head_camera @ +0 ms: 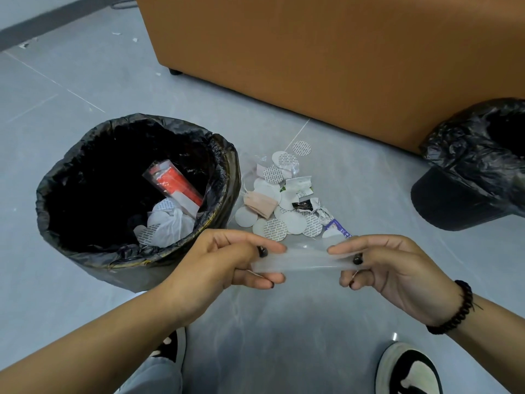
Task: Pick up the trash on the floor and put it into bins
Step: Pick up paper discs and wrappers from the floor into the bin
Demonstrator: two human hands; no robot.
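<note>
A clear plastic bag (pixel 305 260) is stretched flat between my two hands, low over the floor. My left hand (pixel 227 260) pinches its left end, my right hand (pixel 386 265) pinches its right end. Just beyond them a pile of trash (pixel 284 200) lies on the grey floor: several white round seal discs, a pink face mask (pixel 260 203), torn wrappers. To the left stands a bin with a black liner (pixel 85 251), holding a red packet (pixel 173 180), white tissue and discs. A second black-lined bin (pixel 460 194) stands at the right edge.
A large orange-brown cabinet (pixel 326 58) on short feet fills the back. My two shoes (pixel 409 371) are at the bottom of the view. Small paper scraps (pixel 135 39) lie far off at the top left near a dark wall strip.
</note>
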